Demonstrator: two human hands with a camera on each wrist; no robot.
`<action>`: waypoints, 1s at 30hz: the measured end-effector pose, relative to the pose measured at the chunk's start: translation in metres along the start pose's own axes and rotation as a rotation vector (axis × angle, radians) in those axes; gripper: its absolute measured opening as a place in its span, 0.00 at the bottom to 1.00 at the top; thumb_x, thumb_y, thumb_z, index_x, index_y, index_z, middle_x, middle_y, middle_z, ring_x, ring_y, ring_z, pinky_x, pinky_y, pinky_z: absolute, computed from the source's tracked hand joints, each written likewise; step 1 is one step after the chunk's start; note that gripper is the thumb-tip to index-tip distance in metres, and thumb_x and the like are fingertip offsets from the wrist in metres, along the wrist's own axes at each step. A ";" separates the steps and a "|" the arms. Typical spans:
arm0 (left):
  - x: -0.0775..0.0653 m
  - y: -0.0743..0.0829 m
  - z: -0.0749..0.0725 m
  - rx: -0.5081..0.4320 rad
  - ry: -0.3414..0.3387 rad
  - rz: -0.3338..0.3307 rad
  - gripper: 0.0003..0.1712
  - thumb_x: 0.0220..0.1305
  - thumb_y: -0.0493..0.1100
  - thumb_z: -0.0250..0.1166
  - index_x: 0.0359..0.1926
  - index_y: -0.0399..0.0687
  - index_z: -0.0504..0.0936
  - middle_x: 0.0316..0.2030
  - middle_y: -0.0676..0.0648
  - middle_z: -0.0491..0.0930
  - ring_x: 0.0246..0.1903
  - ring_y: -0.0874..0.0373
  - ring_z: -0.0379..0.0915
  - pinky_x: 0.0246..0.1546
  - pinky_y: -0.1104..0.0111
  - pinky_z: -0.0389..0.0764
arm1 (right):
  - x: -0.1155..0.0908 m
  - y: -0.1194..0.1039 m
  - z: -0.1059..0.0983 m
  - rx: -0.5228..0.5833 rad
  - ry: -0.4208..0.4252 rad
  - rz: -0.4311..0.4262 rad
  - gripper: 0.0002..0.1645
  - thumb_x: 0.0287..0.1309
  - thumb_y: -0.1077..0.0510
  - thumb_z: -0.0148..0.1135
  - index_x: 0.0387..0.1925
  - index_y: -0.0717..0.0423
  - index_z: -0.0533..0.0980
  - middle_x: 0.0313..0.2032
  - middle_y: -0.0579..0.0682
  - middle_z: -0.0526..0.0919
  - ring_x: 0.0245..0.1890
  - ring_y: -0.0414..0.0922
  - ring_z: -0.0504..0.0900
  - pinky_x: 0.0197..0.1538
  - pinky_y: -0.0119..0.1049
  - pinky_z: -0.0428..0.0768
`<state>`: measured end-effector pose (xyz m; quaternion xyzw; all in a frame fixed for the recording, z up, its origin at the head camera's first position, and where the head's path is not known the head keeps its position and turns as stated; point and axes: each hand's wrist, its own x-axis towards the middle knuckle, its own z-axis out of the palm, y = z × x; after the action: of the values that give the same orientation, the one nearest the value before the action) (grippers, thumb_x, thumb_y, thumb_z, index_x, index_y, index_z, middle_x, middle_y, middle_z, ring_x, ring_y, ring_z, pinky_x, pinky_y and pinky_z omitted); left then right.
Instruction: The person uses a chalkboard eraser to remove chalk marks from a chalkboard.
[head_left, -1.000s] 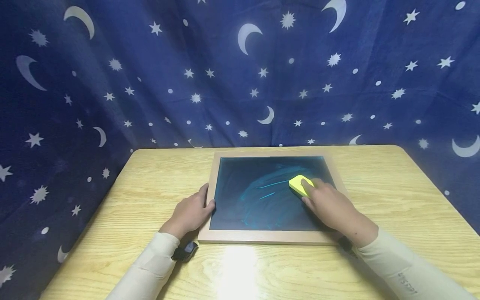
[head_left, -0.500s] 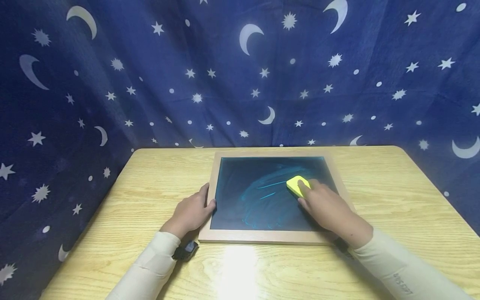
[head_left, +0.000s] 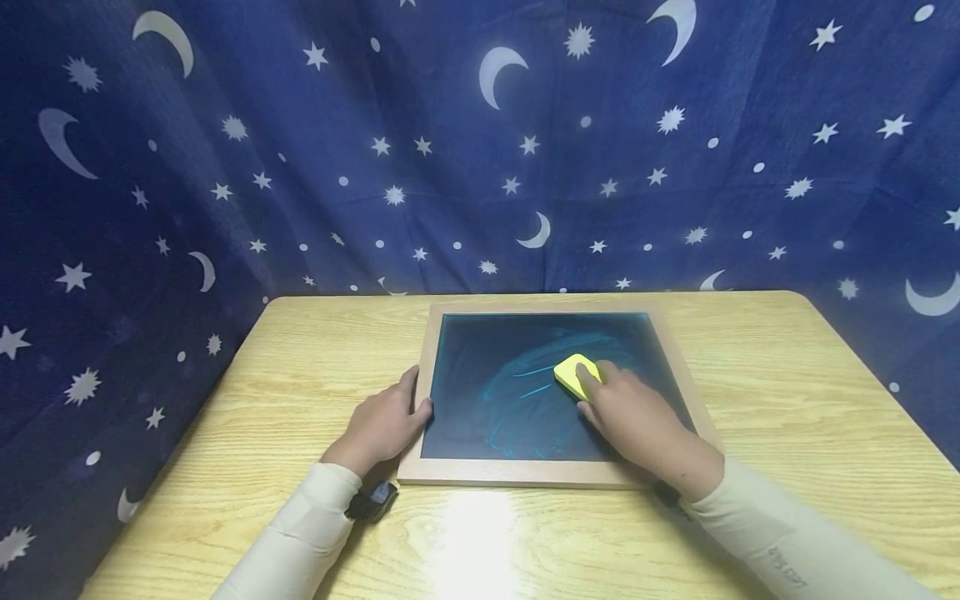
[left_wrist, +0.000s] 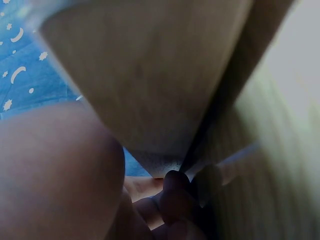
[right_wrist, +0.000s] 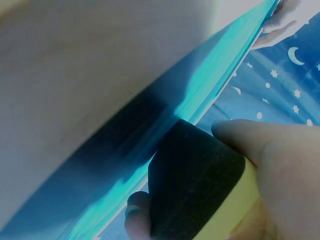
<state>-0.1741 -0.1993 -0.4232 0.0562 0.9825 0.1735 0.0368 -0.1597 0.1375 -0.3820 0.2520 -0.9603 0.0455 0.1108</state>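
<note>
A wood-framed chalkboard [head_left: 472, 358] lies on the table, its dark surface smeared with blue chalk. My right hand [head_left: 637, 421] grips a yellow chalkboard eraser [head_left: 573, 372] over the right half of the board, index finger along its top. The right wrist view shows the eraser's black felt layer [right_wrist: 192, 180] close to the board, held between thumb and fingers. My left hand [head_left: 384, 421] holds the board's left side, thumb at the frame's edge. In the left wrist view, its curled fingertips [left_wrist: 177, 192] meet the edge of the frame [left_wrist: 145, 75].
Two brighter blue chalk strokes [head_left: 535, 392] lie just left of the eraser. Pale wood grain covers the table [head_left: 315, 350], and a bright reflection shows near its front. A blue curtain [head_left: 450, 167] with moons and stars hangs behind and at the left.
My right hand has slid the eraser leftward across the board, over the right end of the upper chalk stroke. The left hand and the board have stayed in place.
</note>
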 end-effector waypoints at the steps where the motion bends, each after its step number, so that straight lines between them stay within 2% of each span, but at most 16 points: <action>1: 0.000 0.000 0.000 0.000 0.000 0.000 0.41 0.73 0.57 0.49 0.77 0.38 0.55 0.62 0.35 0.78 0.52 0.37 0.81 0.44 0.47 0.81 | 0.000 -0.001 0.000 -0.003 -0.002 0.000 0.30 0.59 0.55 0.70 0.60 0.62 0.75 0.47 0.68 0.80 0.36 0.61 0.83 0.33 0.53 0.83; 10: 0.001 0.001 0.001 -0.004 -0.006 -0.008 0.41 0.73 0.57 0.48 0.77 0.39 0.55 0.62 0.35 0.77 0.54 0.37 0.80 0.46 0.47 0.80 | 0.004 -0.013 0.004 -0.030 0.002 -0.023 0.30 0.59 0.54 0.70 0.61 0.62 0.76 0.50 0.68 0.80 0.39 0.61 0.84 0.34 0.52 0.84; 15: 0.001 0.001 0.001 -0.003 -0.001 -0.004 0.41 0.73 0.57 0.49 0.77 0.39 0.55 0.62 0.35 0.78 0.52 0.38 0.81 0.44 0.47 0.81 | 0.005 -0.022 0.007 -0.041 0.004 -0.046 0.29 0.60 0.53 0.69 0.61 0.61 0.76 0.52 0.67 0.80 0.39 0.60 0.83 0.33 0.51 0.84; 24: 0.002 0.002 0.001 -0.009 -0.012 -0.006 0.41 0.73 0.58 0.49 0.77 0.39 0.55 0.62 0.35 0.77 0.53 0.37 0.80 0.46 0.47 0.80 | -0.003 -0.046 0.004 -0.033 -0.033 -0.138 0.30 0.62 0.51 0.67 0.63 0.59 0.76 0.53 0.64 0.80 0.39 0.56 0.83 0.36 0.48 0.84; 30: 0.001 0.002 0.000 -0.005 -0.006 -0.004 0.41 0.73 0.57 0.49 0.77 0.39 0.55 0.61 0.35 0.78 0.52 0.38 0.82 0.42 0.48 0.81 | -0.012 -0.063 0.001 -0.001 -0.063 -0.202 0.29 0.67 0.51 0.62 0.66 0.59 0.73 0.56 0.63 0.78 0.41 0.56 0.83 0.39 0.48 0.84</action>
<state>-0.1748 -0.1975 -0.4229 0.0546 0.9821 0.1759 0.0405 -0.1188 0.0878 -0.3834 0.3490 -0.9329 0.0258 0.0847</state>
